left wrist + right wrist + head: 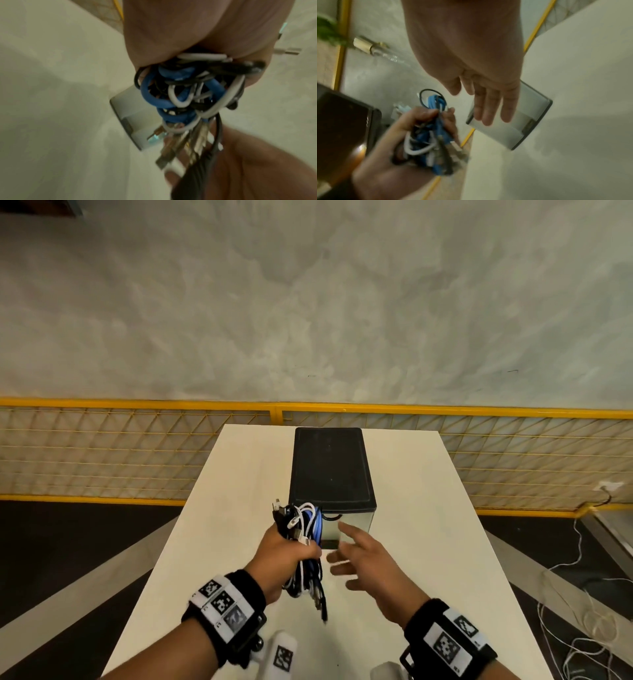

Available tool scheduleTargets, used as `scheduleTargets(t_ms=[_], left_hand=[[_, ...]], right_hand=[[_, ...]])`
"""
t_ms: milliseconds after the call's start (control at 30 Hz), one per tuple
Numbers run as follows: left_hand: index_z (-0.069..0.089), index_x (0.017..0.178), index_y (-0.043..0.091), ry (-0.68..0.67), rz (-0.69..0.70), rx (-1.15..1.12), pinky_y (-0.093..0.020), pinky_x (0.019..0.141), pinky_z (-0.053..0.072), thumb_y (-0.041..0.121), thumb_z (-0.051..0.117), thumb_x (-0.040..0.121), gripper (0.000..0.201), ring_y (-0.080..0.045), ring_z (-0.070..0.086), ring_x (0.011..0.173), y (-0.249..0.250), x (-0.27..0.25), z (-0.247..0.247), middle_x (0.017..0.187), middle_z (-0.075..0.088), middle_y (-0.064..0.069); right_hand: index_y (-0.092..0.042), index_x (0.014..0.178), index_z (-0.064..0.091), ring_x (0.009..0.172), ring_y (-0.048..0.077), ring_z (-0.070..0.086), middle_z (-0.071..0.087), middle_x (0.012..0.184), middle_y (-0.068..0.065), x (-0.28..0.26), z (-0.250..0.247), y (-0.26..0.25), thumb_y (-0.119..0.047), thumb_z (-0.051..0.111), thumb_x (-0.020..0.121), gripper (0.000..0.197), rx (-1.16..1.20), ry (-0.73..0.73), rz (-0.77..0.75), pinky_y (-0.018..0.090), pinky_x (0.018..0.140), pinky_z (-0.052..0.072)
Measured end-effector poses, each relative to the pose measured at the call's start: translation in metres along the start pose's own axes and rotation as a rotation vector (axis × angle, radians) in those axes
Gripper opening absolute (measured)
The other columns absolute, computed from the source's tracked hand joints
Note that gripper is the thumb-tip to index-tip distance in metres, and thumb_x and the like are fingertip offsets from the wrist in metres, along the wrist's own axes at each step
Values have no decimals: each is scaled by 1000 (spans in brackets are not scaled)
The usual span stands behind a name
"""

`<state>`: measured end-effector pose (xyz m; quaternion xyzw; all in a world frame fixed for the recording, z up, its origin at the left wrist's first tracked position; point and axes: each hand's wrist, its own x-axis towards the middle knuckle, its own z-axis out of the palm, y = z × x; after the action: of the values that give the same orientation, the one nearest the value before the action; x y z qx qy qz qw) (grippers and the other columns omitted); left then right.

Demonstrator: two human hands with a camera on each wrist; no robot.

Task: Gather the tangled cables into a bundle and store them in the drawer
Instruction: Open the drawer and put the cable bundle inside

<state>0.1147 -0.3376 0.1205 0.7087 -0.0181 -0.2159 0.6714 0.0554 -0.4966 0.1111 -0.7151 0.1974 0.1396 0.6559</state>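
Observation:
My left hand (284, 556) grips a bundle of black, white and blue cables (305, 542) above the white table (428, 559); loops stick out above the fist and plugs dangle below it. The bundle (181, 93) fills the left wrist view, and shows as cables (433, 142) in the right wrist view. A small drawer unit (330, 470) with a black top stands just behind. Its grey drawer front (356, 523) faces me and looks closed. My right hand (356, 559) hovers open, fingers (488, 108) straight, just in front of the drawer front (530, 108).
A yellow mesh fence (137, 453) runs behind the table, with a concrete floor beyond. Loose white cords (582, 611) lie on the floor at the right. A black wristband with markers sits on each wrist.

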Motion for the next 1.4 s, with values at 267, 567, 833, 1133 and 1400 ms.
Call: scheduleTargets(t_ms=[267, 567, 833, 1133, 1400], left_hand=[[65, 96, -1, -94, -119, 242, -29, 54, 54, -10, 65, 73, 24, -24, 65, 62, 38, 56, -14, 73, 64, -11], [64, 88, 4, -158, -235, 279, -30, 51, 54, -8, 65, 70, 21, -25, 64, 54, 36, 73, -5, 69, 62, -13], [65, 83, 5, -171, -282, 282, -35, 56, 56, -4, 66, 68, 17, -29, 63, 59, 38, 74, -6, 66, 62, -13], [62, 70, 7, -178, -288, 270, -35, 55, 55, -5, 65, 70, 13, -29, 61, 57, 40, 73, -3, 65, 59, -12], [59, 71, 6, -168, -294, 302, -27, 45, 50, -4, 65, 74, 12, -26, 59, 49, 40, 71, 0, 61, 59, -12]], right_hand=[[-38, 155, 2, 105, 24, 61, 60, 131, 8, 40, 5, 11, -31, 46, 92, 77, -844, -64, 23, 30, 83, 46], [-40, 151, -14, 84, 23, 60, 65, 115, 7, 72, 12, 20, -27, 45, 82, 92, -901, 0, 29, 33, 72, 49], [-29, 147, 15, 97, 30, 64, 61, 110, 9, 76, 14, 18, -25, 48, 84, 70, -1023, 133, -64, 41, 81, 54], [-22, 139, 27, 107, 29, 52, 51, 126, 1, 5, 25, 35, -29, 47, 81, 62, -1152, 39, -117, 39, 80, 46], [-24, 134, 32, 110, 26, 50, 51, 126, -4, -57, 33, 58, -24, 49, 76, 60, -1262, -41, -72, 34, 72, 38]])
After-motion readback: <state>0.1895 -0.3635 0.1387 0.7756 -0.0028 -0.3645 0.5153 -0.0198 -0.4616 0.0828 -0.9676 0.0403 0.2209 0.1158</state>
